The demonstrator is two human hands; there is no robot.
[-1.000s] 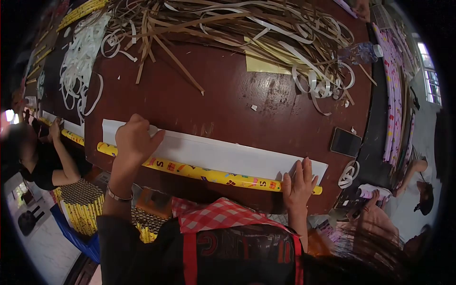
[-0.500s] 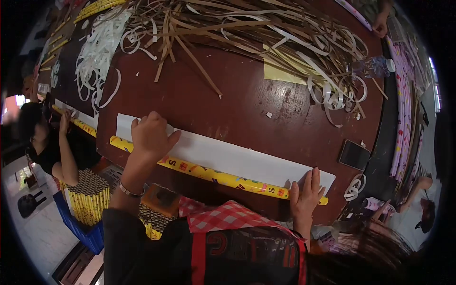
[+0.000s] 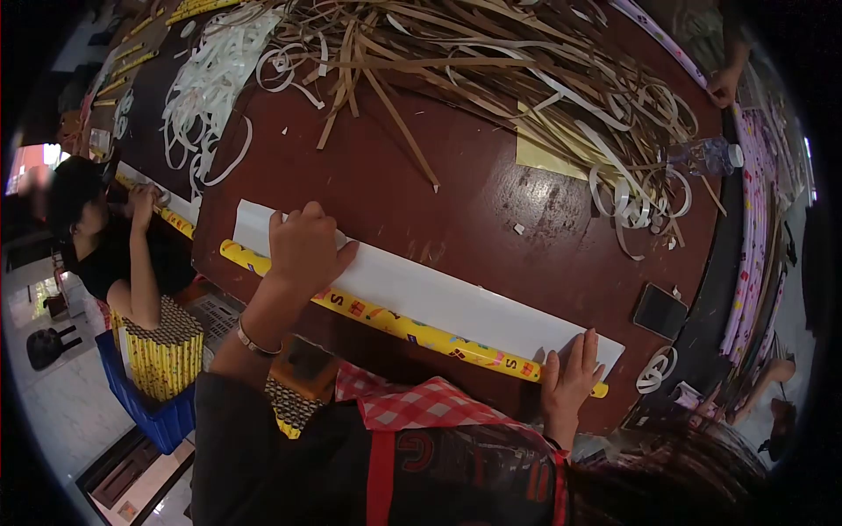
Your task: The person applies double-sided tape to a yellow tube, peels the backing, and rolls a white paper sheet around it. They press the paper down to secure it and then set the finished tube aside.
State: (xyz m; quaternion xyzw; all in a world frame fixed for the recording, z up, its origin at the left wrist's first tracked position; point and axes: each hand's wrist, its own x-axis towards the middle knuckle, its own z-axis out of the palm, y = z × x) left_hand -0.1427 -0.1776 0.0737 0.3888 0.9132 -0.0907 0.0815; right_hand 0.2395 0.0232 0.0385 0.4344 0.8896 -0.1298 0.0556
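A long sheet of printed paper lies slantwise along the near table edge, its white side (image 3: 421, 294) up. Its near side forms a yellow patterned roll (image 3: 408, 331). My left hand (image 3: 307, 250) bears on the sheet near its left end, wrist across the roll. Its fingers are curled under and the thumb juts out; whatever lies beneath the fingers is hidden. At the right end, my right hand (image 3: 572, 377) rests with straight fingers on the white paper and its palm by the roll.
Brown and white strips (image 3: 491, 70) heap along the far side, with a plastic bottle (image 3: 702, 159) beside them. A phone (image 3: 660, 310) lies at right, near pink rolls (image 3: 752, 237). At left, a co-worker (image 3: 132, 254) handles another yellow roll above a blue crate (image 3: 153, 421) of yellow rolls.
The view has shifted, so the table and its contents appear farther right and lower. Both my hands keep about the same places on the paper and roll.
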